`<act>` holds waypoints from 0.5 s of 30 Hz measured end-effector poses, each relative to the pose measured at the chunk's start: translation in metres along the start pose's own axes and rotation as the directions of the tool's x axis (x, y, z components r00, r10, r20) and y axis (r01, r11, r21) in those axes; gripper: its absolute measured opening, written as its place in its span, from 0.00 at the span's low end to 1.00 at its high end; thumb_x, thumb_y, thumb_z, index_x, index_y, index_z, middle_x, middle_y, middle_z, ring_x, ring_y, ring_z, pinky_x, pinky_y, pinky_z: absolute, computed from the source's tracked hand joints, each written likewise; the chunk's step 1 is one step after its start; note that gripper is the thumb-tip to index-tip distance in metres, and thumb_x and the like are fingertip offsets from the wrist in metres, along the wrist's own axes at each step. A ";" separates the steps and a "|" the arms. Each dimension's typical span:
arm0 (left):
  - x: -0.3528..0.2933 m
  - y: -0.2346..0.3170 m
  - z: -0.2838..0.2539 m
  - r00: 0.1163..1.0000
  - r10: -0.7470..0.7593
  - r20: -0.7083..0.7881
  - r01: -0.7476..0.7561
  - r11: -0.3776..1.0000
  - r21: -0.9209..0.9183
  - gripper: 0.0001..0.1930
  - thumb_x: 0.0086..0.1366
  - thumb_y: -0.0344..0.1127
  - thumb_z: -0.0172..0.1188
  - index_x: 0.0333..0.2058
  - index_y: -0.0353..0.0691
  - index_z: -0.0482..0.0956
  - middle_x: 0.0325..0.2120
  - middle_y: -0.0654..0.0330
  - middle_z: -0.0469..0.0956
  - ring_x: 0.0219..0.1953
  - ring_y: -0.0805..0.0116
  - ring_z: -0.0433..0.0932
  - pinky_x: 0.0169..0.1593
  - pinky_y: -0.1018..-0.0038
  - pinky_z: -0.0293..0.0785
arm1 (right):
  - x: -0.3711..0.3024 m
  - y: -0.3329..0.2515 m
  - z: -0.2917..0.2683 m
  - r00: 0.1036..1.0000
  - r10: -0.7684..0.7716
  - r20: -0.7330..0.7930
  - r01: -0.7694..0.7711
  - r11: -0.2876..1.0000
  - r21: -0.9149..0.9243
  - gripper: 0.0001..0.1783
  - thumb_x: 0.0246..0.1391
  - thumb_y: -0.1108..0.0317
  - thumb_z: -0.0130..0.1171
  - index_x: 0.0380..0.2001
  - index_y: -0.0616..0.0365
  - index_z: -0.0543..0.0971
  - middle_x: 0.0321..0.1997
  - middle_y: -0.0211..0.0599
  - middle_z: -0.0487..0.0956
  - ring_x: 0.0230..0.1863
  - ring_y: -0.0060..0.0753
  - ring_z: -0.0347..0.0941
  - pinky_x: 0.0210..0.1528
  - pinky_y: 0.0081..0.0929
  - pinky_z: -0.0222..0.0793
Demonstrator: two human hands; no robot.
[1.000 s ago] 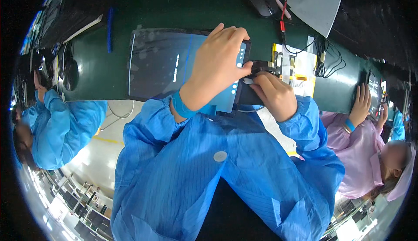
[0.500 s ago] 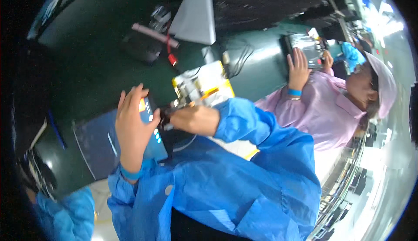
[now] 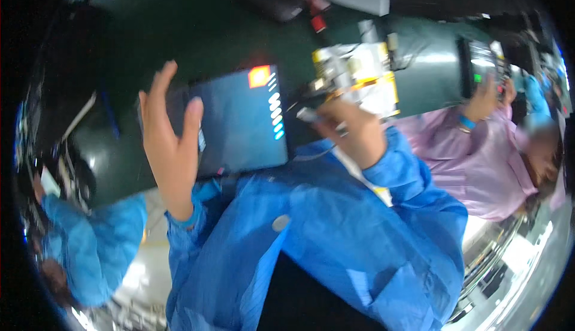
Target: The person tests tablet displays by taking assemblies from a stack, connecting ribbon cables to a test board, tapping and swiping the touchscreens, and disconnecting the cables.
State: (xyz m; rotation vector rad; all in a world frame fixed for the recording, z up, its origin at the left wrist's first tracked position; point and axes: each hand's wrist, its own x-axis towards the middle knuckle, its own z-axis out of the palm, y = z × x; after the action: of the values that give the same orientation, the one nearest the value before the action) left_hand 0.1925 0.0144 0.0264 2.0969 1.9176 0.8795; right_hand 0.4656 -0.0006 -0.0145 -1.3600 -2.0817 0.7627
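Note:
A tablet (image 3: pixel 239 121) with a lit screen lies on the dark green table in front of me. It shows an orange-red square and a row of white marks along its right side. My left hand (image 3: pixel 171 148) is at the tablet's left edge, open, with fingers spread and the thumb over the screen; whether it touches the glass I cannot tell. To the right of the tablet, apart from it, my right hand (image 3: pixel 356 128) is closed on a small pale cable plug (image 3: pixel 307 114). A thin white cable (image 3: pixel 312 155) runs below that hand. Motion blurs its fingers.
Beyond my right hand lies a white and yellow sheet (image 3: pixel 377 73) with small metal parts. A red connector (image 3: pixel 318 24) and a dark mouse-like object (image 3: pixel 272 0) lie further back. Co-workers sit at right, in a pink shirt (image 3: pixel 461 157), and at left, in a blue sleeve (image 3: pixel 102 241).
My right hand has drawn away from the tablet's right edge with the plug. My left hand has shifted toward the tablet's left edge, uncovering more screen. The whole view has swung.

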 end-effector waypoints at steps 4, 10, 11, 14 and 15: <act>-0.024 -0.043 -0.025 0.925 -0.371 -0.078 0.374 0.927 0.026 0.19 0.65 0.45 0.49 0.52 0.45 0.71 0.53 0.56 0.70 0.57 0.54 0.66 0.64 0.65 0.51 | 0.007 -0.005 0.003 0.998 -0.057 -0.009 0.056 0.990 -0.128 0.06 0.45 0.71 0.61 0.26 0.55 0.73 0.23 0.38 0.72 0.24 0.43 0.72 0.25 0.35 0.68; -0.064 -0.102 -0.028 0.897 -0.443 -0.014 0.436 0.888 -0.143 0.21 0.65 0.41 0.46 0.55 0.44 0.68 0.55 0.56 0.68 0.58 0.59 0.66 0.60 0.72 0.57 | 0.012 -0.012 0.016 0.998 -0.062 0.024 0.064 0.992 -0.108 0.05 0.46 0.71 0.61 0.28 0.56 0.76 0.24 0.38 0.74 0.24 0.43 0.72 0.25 0.34 0.67; -0.067 -0.104 -0.026 0.887 -0.462 0.003 0.450 0.861 -0.236 0.21 0.65 0.41 0.46 0.56 0.43 0.67 0.56 0.56 0.68 0.58 0.59 0.66 0.60 0.73 0.57 | 0.012 -0.011 0.017 0.996 -0.087 0.017 0.088 0.990 -0.107 0.05 0.46 0.71 0.61 0.28 0.57 0.76 0.24 0.37 0.74 0.24 0.43 0.73 0.25 0.33 0.68; -0.072 -0.107 -0.021 0.887 -0.459 0.057 0.450 0.827 -0.337 0.24 0.64 0.37 0.43 0.59 0.44 0.65 0.57 0.55 0.65 0.59 0.61 0.64 0.62 0.74 0.53 | 0.012 -0.010 0.017 0.994 -0.094 0.054 0.100 0.989 -0.109 0.06 0.46 0.71 0.61 0.29 0.57 0.76 0.26 0.38 0.75 0.26 0.43 0.73 0.27 0.33 0.68; -0.072 -0.106 -0.019 0.875 -0.479 0.068 0.468 0.803 -0.368 0.24 0.63 0.36 0.42 0.59 0.44 0.64 0.58 0.55 0.64 0.60 0.61 0.63 0.62 0.74 0.52 | 0.012 -0.009 0.016 0.994 -0.089 0.065 0.095 0.991 -0.098 0.06 0.46 0.71 0.61 0.29 0.57 0.76 0.26 0.38 0.75 0.26 0.43 0.73 0.28 0.33 0.69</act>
State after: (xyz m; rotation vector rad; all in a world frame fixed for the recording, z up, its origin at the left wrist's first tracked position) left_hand 0.0921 -0.0423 -0.0327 1.3071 1.9608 1.0502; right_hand 0.4445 0.0050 -0.0178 -1.2979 -2.2406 0.6757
